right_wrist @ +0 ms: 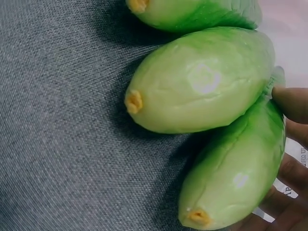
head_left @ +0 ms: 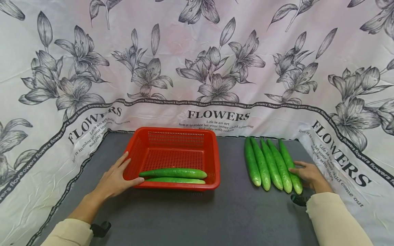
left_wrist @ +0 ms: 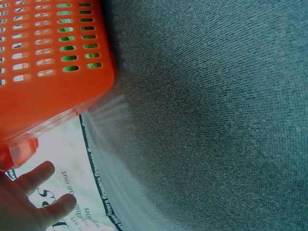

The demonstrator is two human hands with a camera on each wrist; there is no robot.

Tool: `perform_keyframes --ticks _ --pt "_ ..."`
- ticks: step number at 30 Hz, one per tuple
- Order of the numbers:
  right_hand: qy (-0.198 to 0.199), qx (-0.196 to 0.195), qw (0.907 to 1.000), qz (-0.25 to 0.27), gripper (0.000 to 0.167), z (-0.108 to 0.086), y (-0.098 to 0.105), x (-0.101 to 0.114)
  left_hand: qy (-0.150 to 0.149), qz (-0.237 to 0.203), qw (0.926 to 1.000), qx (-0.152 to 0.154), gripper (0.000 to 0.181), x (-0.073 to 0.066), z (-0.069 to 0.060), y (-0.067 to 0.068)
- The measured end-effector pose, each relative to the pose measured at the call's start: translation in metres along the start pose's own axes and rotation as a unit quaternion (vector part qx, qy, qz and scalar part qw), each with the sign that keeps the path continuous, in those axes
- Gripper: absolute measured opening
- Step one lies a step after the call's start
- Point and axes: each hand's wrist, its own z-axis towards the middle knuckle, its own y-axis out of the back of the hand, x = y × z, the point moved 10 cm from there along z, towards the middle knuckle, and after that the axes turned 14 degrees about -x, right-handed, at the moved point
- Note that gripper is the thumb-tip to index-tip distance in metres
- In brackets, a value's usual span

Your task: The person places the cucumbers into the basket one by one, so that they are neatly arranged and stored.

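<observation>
Lying at the right end of a row of five, the end cucumber (head_left: 286, 155) is showing a long, slim, glossy green body, resting on the grey cloth (head_left: 240, 212) and slanting, its near end pointing rightward. Right hand (head_left: 311, 175) is pinching it: thumb on the side facing the row, fingers along the outer side. Four cucumbers (head_left: 271, 164) are lying alongside, roughly parallel.

Right wrist view is giving detail too small in the head view: near end paling to light green, a lengthwise crease running, a glint shining, a tan tip closing it off. Head view is giving the full lengths, which the wrist view is cutting off. Left wrist view is showing the basket's slotted outer wall, green peeking through.

Basket (head_left: 175, 186), red, is holding two cucumbers (head_left: 173, 173), lying side by side along the near wall, the front one looking paler. Left hand (head_left: 112, 181) is resting at its left side, fingers spread, thumb reaching the near rim. How firmly, cannot tell.
</observation>
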Motion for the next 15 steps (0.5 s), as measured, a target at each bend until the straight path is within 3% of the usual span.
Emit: perform_keyframes --ticks 15 --pt "0.016 -0.072 0.9972 0.011 0.074 -0.004 0.017 0.001 0.0 0.001 1.0 -0.003 0.103 0.001 0.0 0.0"
